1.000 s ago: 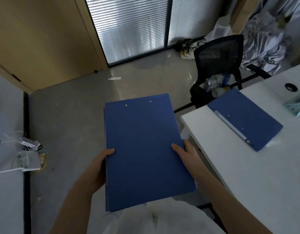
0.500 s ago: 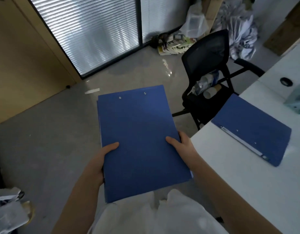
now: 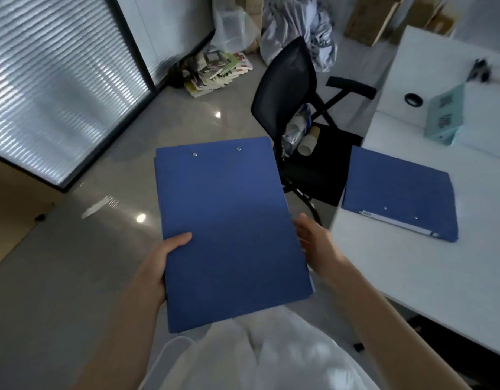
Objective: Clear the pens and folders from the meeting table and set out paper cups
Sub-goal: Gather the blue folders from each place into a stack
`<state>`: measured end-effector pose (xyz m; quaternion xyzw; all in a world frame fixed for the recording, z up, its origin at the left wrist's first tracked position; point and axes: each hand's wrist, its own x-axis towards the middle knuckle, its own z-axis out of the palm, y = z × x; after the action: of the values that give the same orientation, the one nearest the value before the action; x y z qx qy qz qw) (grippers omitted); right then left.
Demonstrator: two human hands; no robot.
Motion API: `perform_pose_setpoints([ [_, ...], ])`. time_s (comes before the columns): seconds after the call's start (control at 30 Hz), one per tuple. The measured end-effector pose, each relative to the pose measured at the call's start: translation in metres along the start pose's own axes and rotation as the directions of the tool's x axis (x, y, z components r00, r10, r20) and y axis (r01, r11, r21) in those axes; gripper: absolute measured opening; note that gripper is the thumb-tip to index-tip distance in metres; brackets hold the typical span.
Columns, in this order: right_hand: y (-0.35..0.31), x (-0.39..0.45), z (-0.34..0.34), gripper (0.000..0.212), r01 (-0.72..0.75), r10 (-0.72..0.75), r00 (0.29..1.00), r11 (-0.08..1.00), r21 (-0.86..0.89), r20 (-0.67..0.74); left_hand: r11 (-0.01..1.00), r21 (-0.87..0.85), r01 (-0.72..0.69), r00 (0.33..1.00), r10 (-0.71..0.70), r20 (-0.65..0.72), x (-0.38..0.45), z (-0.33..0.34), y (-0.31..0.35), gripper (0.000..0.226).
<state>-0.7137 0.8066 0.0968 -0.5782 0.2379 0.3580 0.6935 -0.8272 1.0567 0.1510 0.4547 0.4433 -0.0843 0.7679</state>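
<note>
The held blue folder (image 3: 232, 232) is kept over the floor, left of the white table (image 3: 412, 271). It is pinched at its left edge by the left hand (image 3: 156, 266) — that grip's fingers are hidden beneath. The right hand (image 3: 316, 243) is beside the right edge with its grip spread. A second blue folder (image 3: 398, 192) lies on the table; paper cups (image 3: 309, 142) lie on the black chair (image 3: 294, 108) — their count is hard to make out.

A black mesh office chair (image 3: 285, 88) stands on a glossy grey floor (image 3: 74, 277) that carries small bright reflections of lamps. Left of the chair, tall glass panels covered by horizontal blinds (image 3: 46, 94) glow with pale light, split by a dark frame. Beyond the chair, against the blinds' foot, lies a heap of booklets (image 3: 218, 71). Behind the chair are crumpled grey cloth (image 3: 305, 21) and cardboard boxes (image 3: 367, 18). Right of the chair stands a white table (image 3: 412, 271).
</note>
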Motion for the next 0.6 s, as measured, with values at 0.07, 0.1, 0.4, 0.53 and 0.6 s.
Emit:
perform_pose_setpoints([
  [0.07, -0.01, 0.019, -0.011, 0.033, -0.025, 0.042, 0.993, 0.988, 0.152, -0.109, 0.999, 0.044, 0.014, 1.0, -0.015, 0.021, 0.021, 0.011, 0.018, 0.02],
  [0.1, -0.014, 0.029, -0.018, 0.029, -0.031, 0.067, 0.988, 0.967, 0.253, -0.136, 0.998, 0.063, 0.02, 0.999, -0.021, 0.026, 0.028, 0.018, 0.026, 0.019],
  [0.4, -0.059, 0.118, -0.089, 0.054, -0.096, 0.371, 0.924, 0.455, 0.886, -0.09, 0.986, 0.165, 0.027, 0.997, -0.039, 0.07, 0.116, 0.091, 0.097, 0.015],
  [0.53, -0.075, 0.151, -0.114, 0.065, -0.185, 0.469, 0.883, 0.3, 0.936, 0.025, 0.985, 0.172, 0.027, 0.995, -0.042, 0.086, 0.141, 0.117, 0.123, 0.016],
  [0.6, -0.078, 0.154, -0.111, 0.051, -0.269, 0.463, 0.877, 0.26, 0.927, 0.125, 0.984, 0.175, 0.031, 0.995, -0.048, 0.091, 0.148, 0.125, 0.132, 0.018],
])
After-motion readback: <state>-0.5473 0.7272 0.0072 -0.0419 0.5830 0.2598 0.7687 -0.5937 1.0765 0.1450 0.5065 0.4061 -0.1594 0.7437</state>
